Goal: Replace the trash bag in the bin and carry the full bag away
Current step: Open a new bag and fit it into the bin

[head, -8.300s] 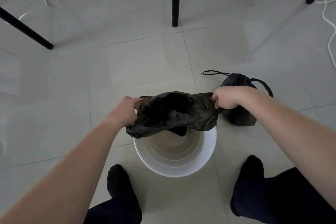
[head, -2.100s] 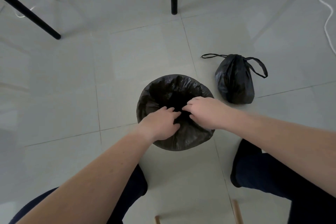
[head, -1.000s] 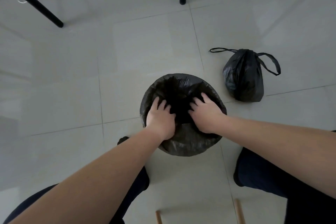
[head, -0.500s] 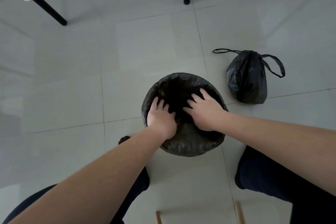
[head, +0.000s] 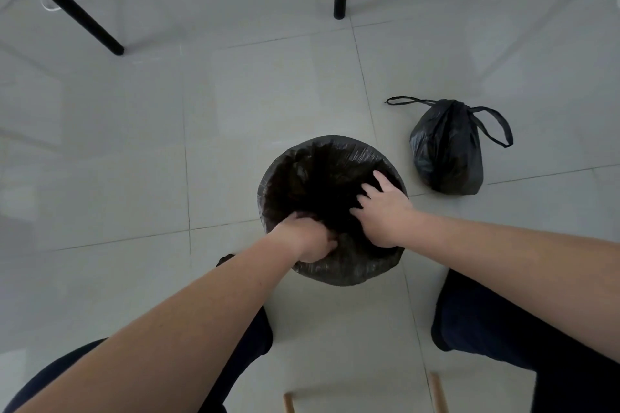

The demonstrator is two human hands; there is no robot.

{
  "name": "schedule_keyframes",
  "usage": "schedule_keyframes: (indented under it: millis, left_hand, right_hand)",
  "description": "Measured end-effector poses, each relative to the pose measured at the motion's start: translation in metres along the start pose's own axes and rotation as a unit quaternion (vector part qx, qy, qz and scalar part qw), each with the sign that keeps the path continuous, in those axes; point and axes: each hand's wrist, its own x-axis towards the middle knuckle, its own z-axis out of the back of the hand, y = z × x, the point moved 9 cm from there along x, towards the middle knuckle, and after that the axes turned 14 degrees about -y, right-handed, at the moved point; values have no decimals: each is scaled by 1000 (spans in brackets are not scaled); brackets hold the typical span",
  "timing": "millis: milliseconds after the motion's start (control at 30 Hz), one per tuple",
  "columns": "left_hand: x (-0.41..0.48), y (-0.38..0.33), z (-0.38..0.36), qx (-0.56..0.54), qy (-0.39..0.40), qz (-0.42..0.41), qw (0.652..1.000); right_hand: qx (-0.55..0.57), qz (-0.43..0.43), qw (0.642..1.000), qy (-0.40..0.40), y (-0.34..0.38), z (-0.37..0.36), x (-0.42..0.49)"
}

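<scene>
Both hands are working in the black plastic liner (head: 315, 168), which is draping over the rim of the round bin. The bin itself is hidden under the plastic.

Left hand (head: 310, 240) is sitting at the near-left rim with its fingers curled down into the liner, and it looks to be bunching a fold of it. The fingertips are out of sight.

Right hand (head: 384, 214) is lying flat on the right inner side, fingers (head: 380, 178) spread and straight. It is pressing the plastic down, not gripping.

Judging the step: they are seating the liner, and that looks nearly done. The carry-away is not yet started.

The tied, full black trash bag (head: 446, 151) is resting on the grey tiled floor (head: 235, 111), just beside the bin on its right-far side and not touching it. Its long axis is running roughly away from the person, with the knot at the far end. One handle loop (head: 500, 131) is sticking out to the right; the other is trailing left.

The right hand is clearly the nearer one. I'm expecting a reach forward and right to the knot and loops, not the bag's body.
</scene>
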Motion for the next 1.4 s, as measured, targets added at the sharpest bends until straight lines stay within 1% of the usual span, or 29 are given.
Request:
schedule_keyframes:
  millis: [67,133,167,233,300,333,367,400,433,467,533,567,633,700,767,800,833,867,900,967,1033,1100,1133,1200,1233,1267,1300,1333,1400]
  left_hand:
    - [-12,15,-15,111,78,18,991]
    - [-20,27,-13,202,99,13,974]
    - [-19,27,-9,213,89,7,973]
    - [-11,21,1,182,37,0,983]
    - [0,10,10,128,-45,-11,991]
    - [4,5,10,109,-74,-18,991]
    - [5,1,7,101,-79,-20,992]
    - [4,0,2,110,-59,-15,992]
    - [2,2,-4,138,-30,0,990]
    - [-4,7,-6,183,-4,25,983]
    - [-16,21,3,264,6,76,961]
    - [-19,27,6,283,1,92,955]
    - [-19,33,15,303,-20,106,947]
    - [-15,27,24,304,-58,96,946]
    - [-9,12,30,255,-109,64,959]
    - [-7,5,29,217,-124,46,967]
    - [-5,1,23,186,-118,34,975]
    - [-5,1,14,173,-91,37,980]
    - [-7,8,2,186,-58,54,979]
    - [-15,26,-8,268,-12,98,958]
    - [-21,37,-7,319,2,111,941]
    - [-23,36,1,331,-10,104,938]
    - [-22,31,5,323,-23,94,942]
    - [-16,14,8,257,-65,58,963]
    - [-14,6,7,211,-81,38,973]
    - [-14,-1,4,175,-77,25,981]
    - [-14,-3,-3,164,-55,23,985]
    - [-17,-1,-9,182,-25,33,982]
    - [-28,13,-12,264,21,70,962]
  right_hand:
    - [-71,0,989,133,-2,-24,-15]
    - [-74,7,977,202,2,-30,-28]
    - [-42,12,976,215,8,-28,-31]
    - [82,24,980,179,22,-17,-26]
    - [202,37,976,73,29,4,-17]
    - [213,45,976,11,28,12,-12]
    - [183,52,981,-48,25,17,-7]
    - [124,53,988,-80,21,16,-4]
    - [58,44,995,-70,16,9,-4]
    - [-1,24,999,-21,10,-3,-8]
    - [-90,-11,991,101,0,-24,-22]
    - [-102,-14,983,152,0,-28,-30]
    - [-60,0,980,189,11,-22,-40]
    - [11,19,987,156,23,-9,-38]
    - [42,26,998,46,21,6,-27]
    - [35,28,999,-7,18,9,-21]
    - [19,29,999,-33,13,7,-19]
    - [-8,26,999,-23,8,1,-20]
    - [-42,18,999,18,4,-8,-25]
    - [-103,11,988,116,0,-21,-40]
    - [-100,23,981,162,6,-20,-51]
    - [-28,35,986,158,15,-11,-52]
    - [24,34,991,128,19,-5,-49]
    - [75,41,996,-3,18,15,-36]
    - [67,47,994,-74,16,21,-29]
    - [51,50,991,-113,13,22,-25]
    - [32,42,992,-110,8,17,-26]
    - [4,25,997,-75,2,9,-28]
    - [-80,-4,996,45,-7,-8,-39]
